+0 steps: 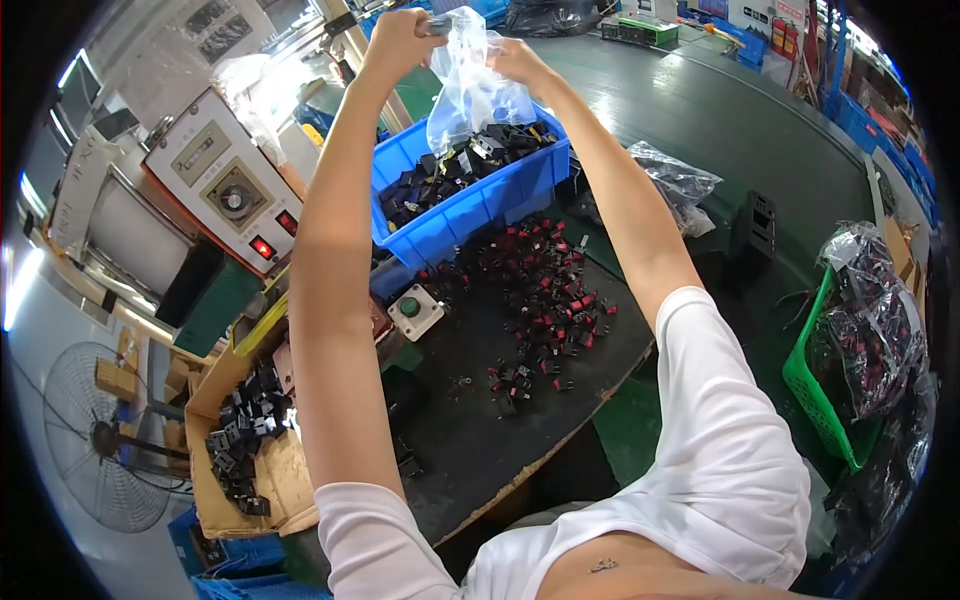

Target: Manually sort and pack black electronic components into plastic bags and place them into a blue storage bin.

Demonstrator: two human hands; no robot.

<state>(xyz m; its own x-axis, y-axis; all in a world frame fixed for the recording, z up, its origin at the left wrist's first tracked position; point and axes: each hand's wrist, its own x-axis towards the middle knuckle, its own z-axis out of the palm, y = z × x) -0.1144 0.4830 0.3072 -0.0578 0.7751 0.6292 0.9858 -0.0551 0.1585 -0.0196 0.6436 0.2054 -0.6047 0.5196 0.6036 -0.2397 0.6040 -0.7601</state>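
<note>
Both my arms reach forward over the bench. My left hand [403,42] is closed on the upper left edge of a clear plastic bag [468,85]. On the bag's other side, my right hand [517,62] pinches the plastic near its top. The bag hangs down into a blue plastic bin [490,205], its lower end resting by a heap of small black plastic parts [425,185] there. In front of the bin, many small black and red parts [560,300] lie scattered over the dark work surface.
A control box [225,180] with a dial and lit red switch stands left. Nearer are a green push button [410,307] and a cardboard box [285,480] of black parts. At right sit a crumpled clear bag [675,180], a black block [755,232] and a green basket [810,370].
</note>
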